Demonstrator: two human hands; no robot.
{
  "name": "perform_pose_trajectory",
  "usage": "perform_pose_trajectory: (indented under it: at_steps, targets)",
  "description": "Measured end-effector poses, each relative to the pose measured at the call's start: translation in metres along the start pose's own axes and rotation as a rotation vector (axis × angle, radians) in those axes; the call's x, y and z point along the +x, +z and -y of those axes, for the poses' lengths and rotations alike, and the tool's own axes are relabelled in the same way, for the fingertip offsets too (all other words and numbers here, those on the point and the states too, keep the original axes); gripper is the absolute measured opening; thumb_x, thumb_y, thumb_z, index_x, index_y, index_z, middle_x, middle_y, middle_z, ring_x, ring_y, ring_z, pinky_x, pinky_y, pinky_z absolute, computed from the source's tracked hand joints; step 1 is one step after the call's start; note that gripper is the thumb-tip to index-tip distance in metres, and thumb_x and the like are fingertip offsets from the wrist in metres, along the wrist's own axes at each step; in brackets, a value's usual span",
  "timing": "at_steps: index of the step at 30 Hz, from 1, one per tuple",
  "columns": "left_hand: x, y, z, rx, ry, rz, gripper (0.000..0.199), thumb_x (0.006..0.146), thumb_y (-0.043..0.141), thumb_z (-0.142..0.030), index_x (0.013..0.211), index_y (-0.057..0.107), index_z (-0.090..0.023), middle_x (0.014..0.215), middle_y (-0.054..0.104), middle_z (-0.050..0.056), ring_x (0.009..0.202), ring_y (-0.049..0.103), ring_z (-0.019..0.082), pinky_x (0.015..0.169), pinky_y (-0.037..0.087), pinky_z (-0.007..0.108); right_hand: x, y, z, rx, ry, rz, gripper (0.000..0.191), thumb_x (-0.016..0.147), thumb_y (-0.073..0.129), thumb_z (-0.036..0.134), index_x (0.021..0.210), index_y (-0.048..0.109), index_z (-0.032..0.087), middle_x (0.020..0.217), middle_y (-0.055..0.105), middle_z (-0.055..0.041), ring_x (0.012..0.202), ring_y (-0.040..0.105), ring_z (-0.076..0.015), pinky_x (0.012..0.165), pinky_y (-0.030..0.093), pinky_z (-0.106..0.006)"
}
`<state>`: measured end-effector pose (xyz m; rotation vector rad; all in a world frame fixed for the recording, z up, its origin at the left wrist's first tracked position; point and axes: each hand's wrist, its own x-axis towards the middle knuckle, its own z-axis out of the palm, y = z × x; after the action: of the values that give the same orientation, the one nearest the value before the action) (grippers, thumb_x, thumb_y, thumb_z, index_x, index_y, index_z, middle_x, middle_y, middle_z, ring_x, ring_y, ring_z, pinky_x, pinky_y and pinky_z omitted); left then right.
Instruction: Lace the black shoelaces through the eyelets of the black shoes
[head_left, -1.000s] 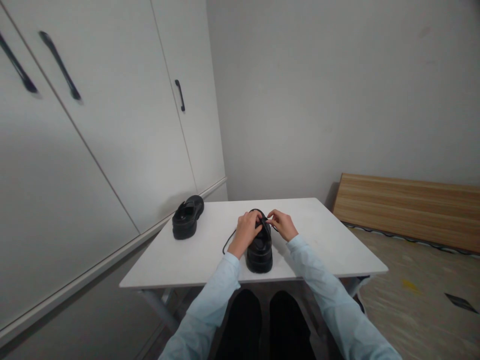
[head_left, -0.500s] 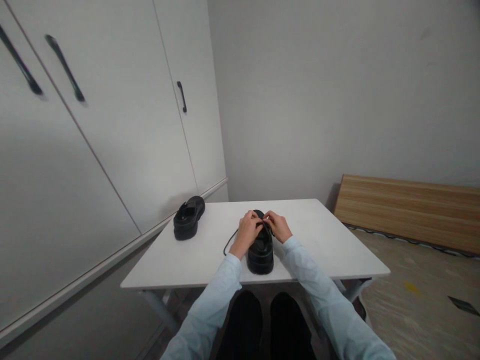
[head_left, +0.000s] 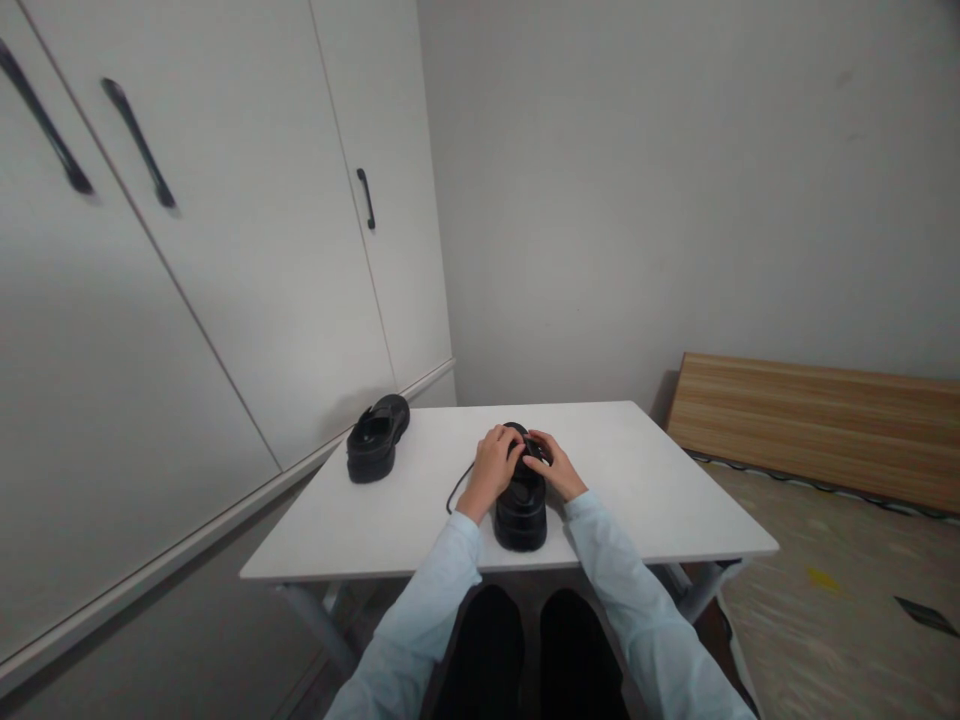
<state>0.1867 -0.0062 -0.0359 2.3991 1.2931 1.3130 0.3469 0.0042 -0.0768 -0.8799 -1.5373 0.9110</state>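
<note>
And here's the black shoe, upright on the white surface, near its front edge, heel toward me! My left hand curls over its left side, my right hand comes in from the right, both at the upper. Fingers bent on the left; on the right, thumb and forefinger arch apart. Gripping a lace? From here, I cannot tell. One black lace curves out leftward, while a second shoe sits well apart, far left.
</note>
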Motion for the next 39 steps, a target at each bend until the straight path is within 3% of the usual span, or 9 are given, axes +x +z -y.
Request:
perform_pose_trajectory:
  at_steps: [5,9,14,17,20,24,30,35,39]
  targets:
    - [-0.001,-0.001,0.004,-0.328,-0.114,-0.114,0.005,0.088,0.05,-0.024,0.085,0.053,-0.02,0.083,0.059,0.002,0.083,0.058,0.017,0.081,0.046,0.031,-0.002,0.004,-0.005,-0.002,-0.011,-0.062,0.055,0.07,0.071,0.04,0.119,0.051,0.026,0.125,0.058,-0.0097,0.121,0.051,-0.0269,0.103,0.038,-0.048]
    - [-0.001,-0.01,0.008,-0.686,-0.253,-0.189,0.013,0.087,0.053,-0.032,0.086,0.051,-0.02,0.086,0.063,0.003,0.087,0.063,0.016,0.084,0.047,0.031,-0.003,0.005,-0.003,0.0,-0.009,-0.076,0.055,0.07,0.071,0.041,0.118,0.05,0.026,0.125,0.059,-0.0095,0.12,0.052,-0.0265,0.102,0.038,-0.048]
    - [0.006,-0.041,0.01,-1.069,-0.343,-0.269,0.024,0.085,0.057,-0.042,0.088,0.045,-0.021,0.09,0.069,0.006,0.095,0.066,0.018,0.092,0.046,0.04,-0.004,0.005,-0.003,-0.008,0.009,-0.077,0.053,0.071,0.069,0.041,0.117,0.049,0.026,0.126,0.058,-0.0102,0.12,0.052,-0.0269,0.1,0.039,-0.047]
    - [0.011,-0.063,0.009,-1.187,-0.338,-0.271,0.031,0.083,0.06,-0.045,0.089,0.041,-0.022,0.087,0.071,0.005,0.093,0.068,0.02,0.092,0.046,0.045,-0.004,0.005,-0.003,-0.001,0.014,-0.076,0.054,0.071,0.069,0.041,0.118,0.048,0.026,0.126,0.058,-0.0108,0.121,0.051,-0.0269,0.101,0.038,-0.047]
    - [0.012,-0.077,0.009,-1.164,-0.35,-0.23,0.034,0.081,0.063,-0.046,0.088,0.04,-0.022,0.082,0.07,0.003,0.084,0.069,0.02,0.088,0.049,0.045,-0.004,0.005,-0.003,0.003,0.015,-0.073,0.054,0.071,0.069,0.042,0.118,0.047,0.026,0.126,0.058,-0.0109,0.122,0.051,-0.0268,0.101,0.037,-0.047]
    - [0.006,-0.081,0.017,-1.037,-0.352,-0.166,0.031,0.081,0.061,-0.045,0.089,0.043,-0.021,0.073,0.063,-0.003,0.072,0.066,0.014,0.08,0.053,0.039,-0.005,0.006,-0.002,0.001,0.011,-0.074,0.053,0.073,0.068,0.043,0.118,0.047,0.026,0.127,0.057,-0.0104,0.122,0.051,-0.0259,0.102,0.037,-0.046]
    - [0.003,-0.089,0.031,-0.855,-0.263,-0.137,0.026,0.084,0.058,-0.043,0.089,0.046,-0.02,0.075,0.06,-0.002,0.072,0.065,0.012,0.077,0.055,0.033,-0.006,0.006,0.0,-0.027,-0.004,-0.068,0.052,0.074,0.066,0.042,0.119,0.046,0.027,0.127,0.057,-0.0092,0.122,0.051,-0.0247,0.102,0.038,-0.044]
    - [0.017,-0.108,0.023,-0.815,-0.208,-0.188,0.028,0.084,0.057,-0.045,0.088,0.043,-0.021,0.075,0.061,-0.002,0.072,0.067,0.015,0.078,0.055,0.036,-0.007,0.007,0.002,-0.059,0.001,-0.066,0.051,0.075,0.064,0.043,0.12,0.046,0.027,0.127,0.058,-0.0088,0.123,0.05,-0.025,0.102,0.037,-0.044]
    - [0.03,-0.106,0.019,-0.821,-0.171,-0.271,0.026,0.085,0.056,-0.044,0.089,0.043,-0.022,0.073,0.06,-0.003,0.067,0.066,0.014,0.075,0.055,0.033,-0.007,0.008,0.003,-0.078,-0.016,-0.061,0.047,0.078,0.061,0.042,0.119,0.047,0.027,0.125,0.058,-0.0084,0.122,0.05,-0.0246,0.101,0.037,-0.043]
